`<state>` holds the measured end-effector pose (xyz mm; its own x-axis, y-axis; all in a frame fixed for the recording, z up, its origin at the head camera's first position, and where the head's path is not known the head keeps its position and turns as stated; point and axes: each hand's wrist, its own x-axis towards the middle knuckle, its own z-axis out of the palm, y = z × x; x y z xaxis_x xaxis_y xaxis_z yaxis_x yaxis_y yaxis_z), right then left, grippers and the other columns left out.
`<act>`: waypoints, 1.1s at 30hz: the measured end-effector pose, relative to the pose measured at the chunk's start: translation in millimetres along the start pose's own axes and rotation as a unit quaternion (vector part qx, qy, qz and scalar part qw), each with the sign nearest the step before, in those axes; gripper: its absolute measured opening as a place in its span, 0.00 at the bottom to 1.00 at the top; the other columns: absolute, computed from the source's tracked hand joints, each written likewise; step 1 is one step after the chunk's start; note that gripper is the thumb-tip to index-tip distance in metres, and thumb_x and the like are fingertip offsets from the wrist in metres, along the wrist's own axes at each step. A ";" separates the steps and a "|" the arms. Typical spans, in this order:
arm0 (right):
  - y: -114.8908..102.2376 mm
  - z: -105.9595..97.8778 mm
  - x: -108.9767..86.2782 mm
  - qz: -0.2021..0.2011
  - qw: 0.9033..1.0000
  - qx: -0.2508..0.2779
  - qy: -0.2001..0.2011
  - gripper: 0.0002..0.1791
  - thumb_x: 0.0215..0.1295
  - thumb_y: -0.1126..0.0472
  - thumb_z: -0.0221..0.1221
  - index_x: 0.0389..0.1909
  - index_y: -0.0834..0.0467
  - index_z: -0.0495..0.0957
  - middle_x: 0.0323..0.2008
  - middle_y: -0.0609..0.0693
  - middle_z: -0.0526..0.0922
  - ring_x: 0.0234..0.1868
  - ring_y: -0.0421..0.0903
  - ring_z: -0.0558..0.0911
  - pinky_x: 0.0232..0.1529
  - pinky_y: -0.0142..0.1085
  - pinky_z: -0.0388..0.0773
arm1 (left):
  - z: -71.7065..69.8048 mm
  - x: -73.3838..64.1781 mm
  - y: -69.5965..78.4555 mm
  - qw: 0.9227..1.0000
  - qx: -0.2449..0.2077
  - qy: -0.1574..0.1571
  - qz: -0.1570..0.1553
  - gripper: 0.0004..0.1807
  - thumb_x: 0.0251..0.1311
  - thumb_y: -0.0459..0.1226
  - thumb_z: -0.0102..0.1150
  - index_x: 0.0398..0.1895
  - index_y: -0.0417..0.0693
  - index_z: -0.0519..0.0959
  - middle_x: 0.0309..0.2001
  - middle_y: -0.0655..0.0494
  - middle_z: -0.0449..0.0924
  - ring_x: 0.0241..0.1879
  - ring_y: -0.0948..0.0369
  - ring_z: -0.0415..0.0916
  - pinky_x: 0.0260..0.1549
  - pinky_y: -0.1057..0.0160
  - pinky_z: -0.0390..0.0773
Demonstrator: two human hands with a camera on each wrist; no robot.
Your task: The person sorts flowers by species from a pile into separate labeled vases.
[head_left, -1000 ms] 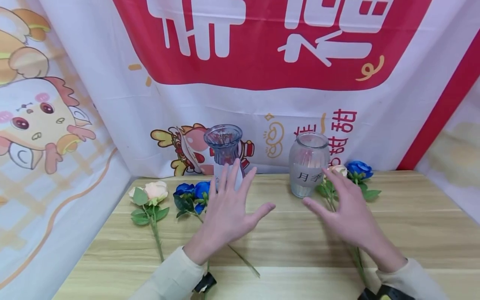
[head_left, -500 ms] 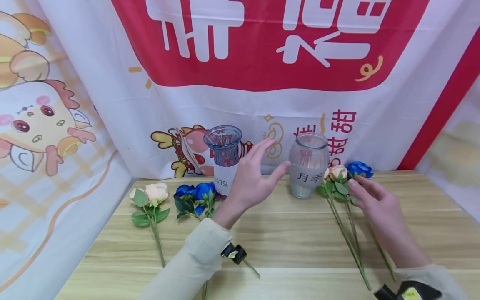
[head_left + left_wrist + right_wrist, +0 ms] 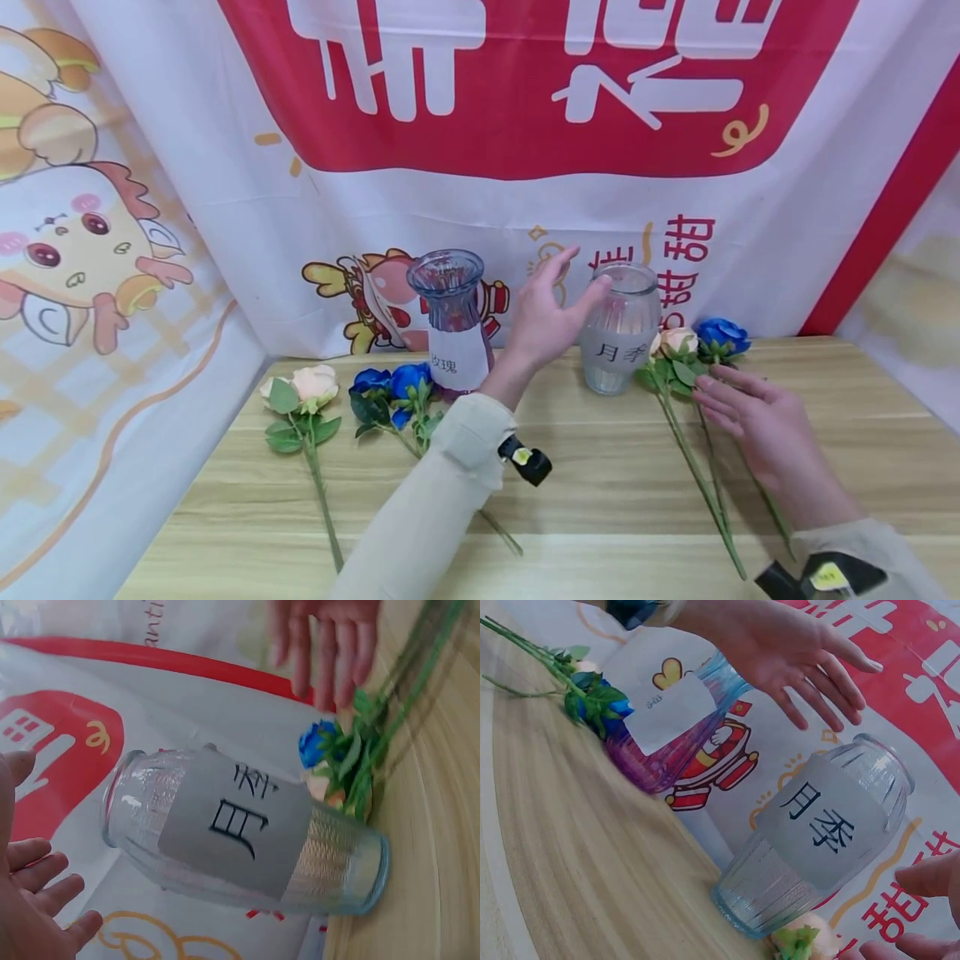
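My left hand (image 3: 547, 317) is raised beside the rim of a clear glass vase (image 3: 609, 375), fingers spread and holding nothing. In the right wrist view that left hand (image 3: 776, 656) is to the left of the clear vase's mouth, with a gap between them. The vase stands upright and bears a grey label with dark characters. Over the stems at the right, my right hand (image 3: 776, 429) has extended fingers close to a blue rose (image 3: 722, 335) and a pale pink rose (image 3: 677, 340). These artificial flowers lie beside the clear vase with their green stems toward me.
A blue-to-purple glass vase (image 3: 456, 312) with a white label stands left of the clear one. Blue roses (image 3: 410, 381) and pale pink roses (image 3: 315, 383) lie on the left of the wooden table (image 3: 585, 508). A printed cloth (image 3: 510, 150) hangs behind.
My left hand has moved right and up, from in front of the purple vase to the clear vase's rim. My right hand has drawn away rightward from the clear vase and lower over the stems.
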<state>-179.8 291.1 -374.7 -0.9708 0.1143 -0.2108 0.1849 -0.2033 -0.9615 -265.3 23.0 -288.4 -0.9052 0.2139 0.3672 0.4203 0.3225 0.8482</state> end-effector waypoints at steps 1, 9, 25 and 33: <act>0.8 0.0 0.8 0.003 1.000 -0.010 0.000 0.54 0.71 0.51 0.69 0.84 0.64 0.46 0.40 0.28 0.89 0.44 0.29 0.89 0.49 0.26 0.87 | 2.7 2.8 -0.1 1.000 -0.011 -0.002 -0.011 0.38 0.69 0.61 0.62 0.81 0.69 0.65 0.81 0.61 0.66 0.80 0.58 0.63 0.75 0.41 0.69; 10.8 -2.1 4.3 0.024 0.996 -0.091 0.001 0.56 0.68 0.49 0.72 0.85 0.62 0.48 0.39 0.25 0.85 0.44 0.26 0.87 0.51 0.28 0.87 | 25.0 21.2 1.2 0.998 -0.028 -0.026 -0.050 0.41 0.68 0.61 0.65 0.82 0.73 0.63 0.81 0.65 0.66 0.81 0.56 0.62 0.76 0.37 0.66; 24.2 5.7 8.3 0.063 0.985 -0.152 0.047 0.47 0.69 0.57 0.71 0.83 0.54 0.56 0.76 0.56 0.71 0.42 0.24 0.86 0.51 0.28 0.86 | 48.5 24.4 -15.9 0.998 -0.024 -0.031 -0.050 0.38 0.71 0.58 0.62 0.82 0.68 0.63 0.81 0.62 0.65 0.80 0.56 0.63 0.78 0.42 0.66; 29.5 8.3 11.6 0.072 0.974 -0.206 0.061 0.47 0.68 0.55 0.72 0.83 0.53 0.59 0.71 0.52 0.78 0.53 0.30 0.85 0.77 0.51 0.70 | 55.1 25.0 -15.0 0.995 -0.071 -0.014 -0.064 0.39 0.72 0.54 0.63 0.82 0.62 0.62 0.80 0.59 0.66 0.80 0.54 0.64 0.77 0.44 0.68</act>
<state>-186.9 278.3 -404.1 -0.9099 0.2323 -0.3437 0.3872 0.1784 -0.9046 -290.8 74.4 -313.0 -0.9478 0.2056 0.2436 0.2868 0.2165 0.9332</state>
